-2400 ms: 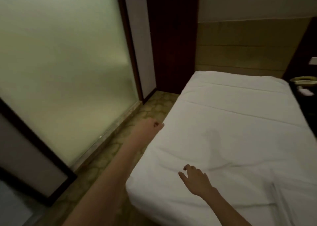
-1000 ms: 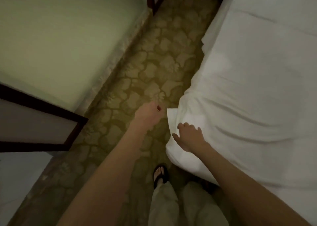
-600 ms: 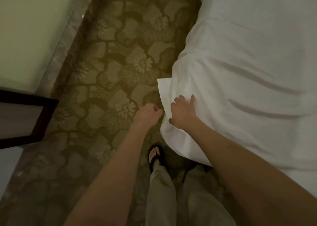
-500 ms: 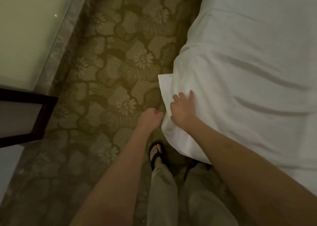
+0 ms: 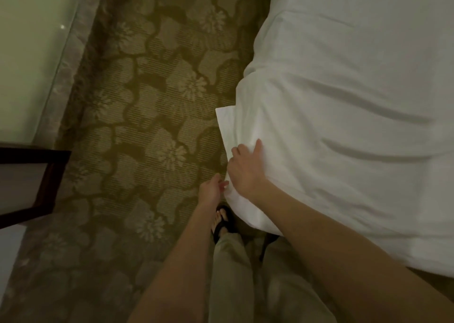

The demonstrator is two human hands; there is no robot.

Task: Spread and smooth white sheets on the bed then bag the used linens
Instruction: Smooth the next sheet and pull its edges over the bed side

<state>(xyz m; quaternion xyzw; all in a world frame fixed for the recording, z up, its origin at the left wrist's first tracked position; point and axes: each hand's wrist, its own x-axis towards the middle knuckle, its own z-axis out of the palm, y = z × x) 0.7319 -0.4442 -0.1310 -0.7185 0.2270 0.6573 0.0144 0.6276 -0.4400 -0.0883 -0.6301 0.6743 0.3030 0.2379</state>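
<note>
- We see a patterned carpet (image 5: pixel 157 116) in olive and tan, with flower shapes, covering the floor.
- At our left stands a pale frosted panel (image 5: pixel 27 52) above a light sill.
- Below it, a dark wooden frame (image 5: pixel 49 182).
- A black sandal (image 5: pixel 224 222) rests on the carpet, below light trousers (image 5: pixel 228 273).

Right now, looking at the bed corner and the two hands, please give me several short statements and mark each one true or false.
1. The right hand lies on the white sheet at the bed's corner. True.
2. The left hand holds a bag. False: no bag is in view; it is at the sheet's lower edge.
3. The sheet is perfectly smooth. False: long creases cross it.
4. The floor is a patterned carpet. True.
5. The person is barefoot. False: a black sandal is on the visible foot.
</note>
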